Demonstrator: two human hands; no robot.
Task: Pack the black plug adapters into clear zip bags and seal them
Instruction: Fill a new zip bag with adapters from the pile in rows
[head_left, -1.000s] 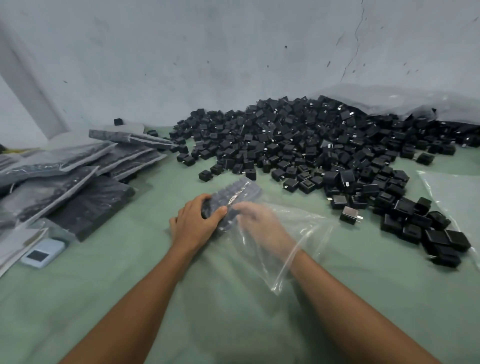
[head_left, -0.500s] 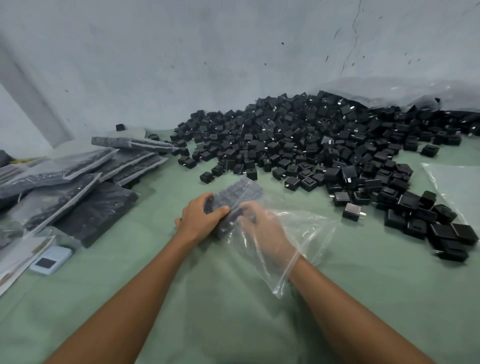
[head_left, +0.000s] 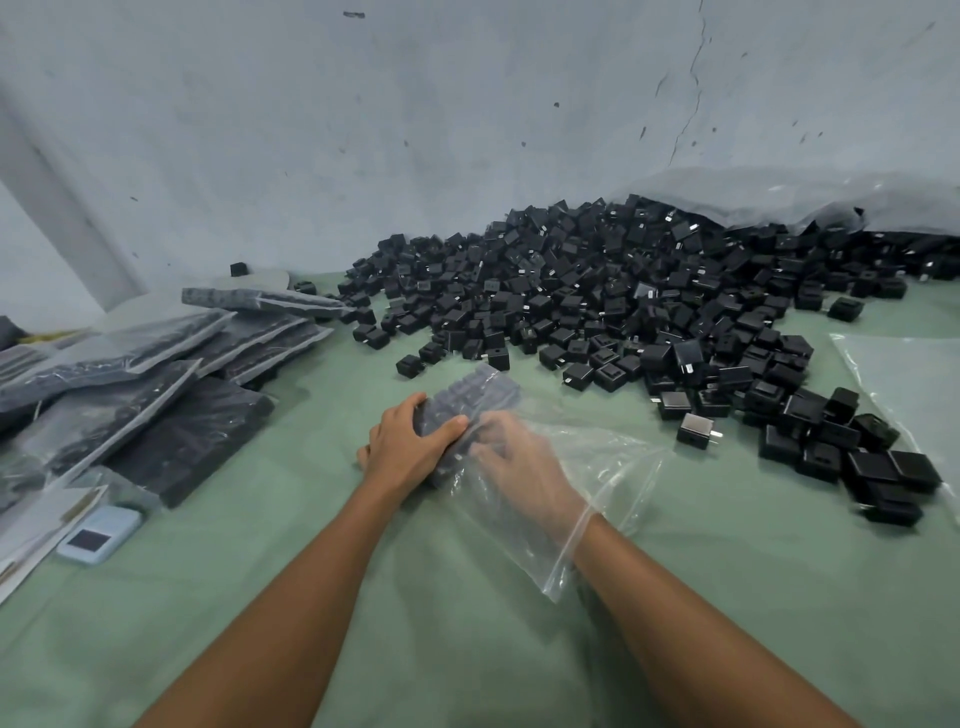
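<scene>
Head view: the left hand (head_left: 410, 449) is gripping the packed far end of the clear plastic zip bag (head_left: 613, 470) from outside, thumb and fingers curling round the left edge of the block inside. The right hand (head_left: 524, 467) is reaching into the bag through its open mouth, with the zip strip sitting at the wrist. It is showing only through the film, so whether its fingers are pinching an adapter or pressing the rows flat cannot be told. The bag is lying on the green cloth surface (head_left: 727, 597), near the heap of loose black square plug adapters (head_left: 597, 291), with the stack of filled bags (head_left: 156, 353) well apart at the left.

Handling, as judgement: each adapter is looking rigid, smooth-sided and light, though a full bag is likely getting heavy for thin film. The film is looking soft, slippery and prone to creasing, so the packed block is probably the best place to be holding, not the loose film. Metal prongs, showing on a few loose adapters, are possibly snagging or piercing the plastic. For sealing, the mouth is likely needing both hands pinching along the zip strip, once the right hand is out
</scene>
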